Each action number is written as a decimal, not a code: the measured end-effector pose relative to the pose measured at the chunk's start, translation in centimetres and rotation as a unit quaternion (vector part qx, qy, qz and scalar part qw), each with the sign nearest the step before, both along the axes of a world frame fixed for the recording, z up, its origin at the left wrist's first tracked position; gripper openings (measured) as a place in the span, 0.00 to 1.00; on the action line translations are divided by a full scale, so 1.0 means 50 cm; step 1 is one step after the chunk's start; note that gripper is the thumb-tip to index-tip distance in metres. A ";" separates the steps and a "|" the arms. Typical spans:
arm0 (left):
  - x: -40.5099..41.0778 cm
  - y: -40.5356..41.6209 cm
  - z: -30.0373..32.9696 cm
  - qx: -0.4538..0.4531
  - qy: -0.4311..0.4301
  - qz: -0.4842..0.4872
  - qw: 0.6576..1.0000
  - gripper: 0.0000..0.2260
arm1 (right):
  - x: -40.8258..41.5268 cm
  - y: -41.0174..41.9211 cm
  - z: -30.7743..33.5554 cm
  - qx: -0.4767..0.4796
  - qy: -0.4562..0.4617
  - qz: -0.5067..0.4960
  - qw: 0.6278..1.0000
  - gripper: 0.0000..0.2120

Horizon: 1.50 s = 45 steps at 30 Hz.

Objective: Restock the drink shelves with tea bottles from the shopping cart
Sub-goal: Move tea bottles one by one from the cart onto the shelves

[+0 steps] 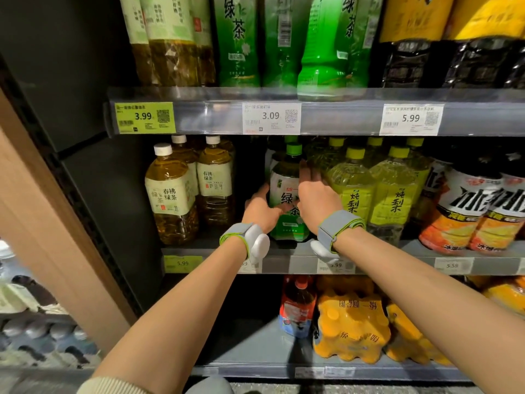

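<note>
Upper shelf edge price tags: green tag 3.99, white tag 3.09, right tag 5.99, green-labelled bottle on the middle shelf reading 绿茶, amber bottle 春拂绿茶, yellow bottles probably 炖梨, lower shelf edge tag 5.99

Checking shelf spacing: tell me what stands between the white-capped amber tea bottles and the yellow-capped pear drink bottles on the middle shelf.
A green tea bottle, gripped by the left hand and right hand. A dark gap remains left of it, beside the amber tea bottles; pear drink bottles are on its right. Head view.

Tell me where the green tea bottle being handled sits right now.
In the head view, the green tea bottle stands on the middle shelf, centre, held between the left hand and right hand, beside the yellow pear drink bottles.
</note>
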<state>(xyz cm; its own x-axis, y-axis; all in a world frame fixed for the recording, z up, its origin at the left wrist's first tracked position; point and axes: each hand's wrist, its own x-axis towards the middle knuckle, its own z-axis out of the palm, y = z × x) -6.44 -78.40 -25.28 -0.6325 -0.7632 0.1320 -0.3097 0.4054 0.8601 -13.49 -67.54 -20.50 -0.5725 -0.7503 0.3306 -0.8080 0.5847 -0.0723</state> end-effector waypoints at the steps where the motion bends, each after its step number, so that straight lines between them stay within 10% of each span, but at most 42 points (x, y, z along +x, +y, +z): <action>1: 0.003 0.004 -0.001 0.003 0.000 -0.002 1.000 0.33 | -0.001 0.003 0.000 -0.001 -0.010 0.003 1.000 0.30; 17: 0.164 0.058 0.030 0.066 0.071 -0.003 0.995 0.08 | 0.075 0.136 0.030 -0.098 -0.135 0.036 0.985 0.16; 36: 0.228 0.428 0.692 0.169 -0.075 -0.139 0.973 0.14 | 0.193 0.587 0.696 -0.078 -0.333 -0.188 0.921 0.22; 45: 0.206 0.658 0.792 0.218 -0.105 -0.229 0.943 0.17 | 0.270 0.852 0.830 -0.072 -0.320 -0.263 0.907 0.22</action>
<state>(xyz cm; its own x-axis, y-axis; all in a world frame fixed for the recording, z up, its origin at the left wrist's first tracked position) 3.87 -45.52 14.34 -0.8862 -0.3563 -0.2960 -0.3697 0.1591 0.9154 0.03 -24.95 20.99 -0.9480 -0.2935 -0.1235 -0.1858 0.8248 -0.5340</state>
